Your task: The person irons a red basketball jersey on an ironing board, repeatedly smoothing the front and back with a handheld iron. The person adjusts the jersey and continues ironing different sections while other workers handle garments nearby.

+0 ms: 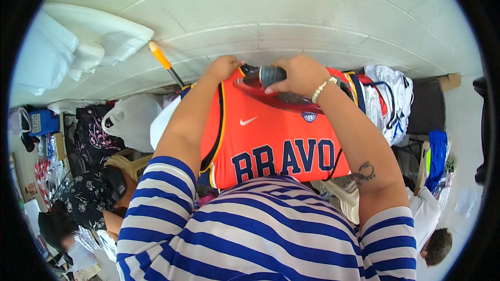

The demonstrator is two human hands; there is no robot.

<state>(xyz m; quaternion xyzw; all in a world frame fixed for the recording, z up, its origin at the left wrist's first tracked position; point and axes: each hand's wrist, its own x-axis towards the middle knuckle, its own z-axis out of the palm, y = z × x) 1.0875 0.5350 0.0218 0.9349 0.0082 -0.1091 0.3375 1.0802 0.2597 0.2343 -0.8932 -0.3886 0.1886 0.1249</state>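
Observation:
An orange-red sleeveless sports jersey (269, 125) with navy lettering, a crest and a white swoosh lies spread in front of me. My right hand (304, 76) grips the handle of a red and grey clothes iron (289, 103). The iron rests on the upper part of the jersey, its pointed end towards the left. Pinched in my left hand (224, 68) is the jersey's far edge by the shoulder, trimmed in navy and yellow. A black cord (333, 166) shows beside my right forearm, over the jersey's near right part.
White garments (390, 97) are heaped to the right, beside a dark woven chair (425, 103). An orange-tipped pole (160, 54) leans at the pale wall (273, 8). White plastic bags (133, 121) sit at left. One person (84, 199) is at lower left, another (425, 210) at lower right.

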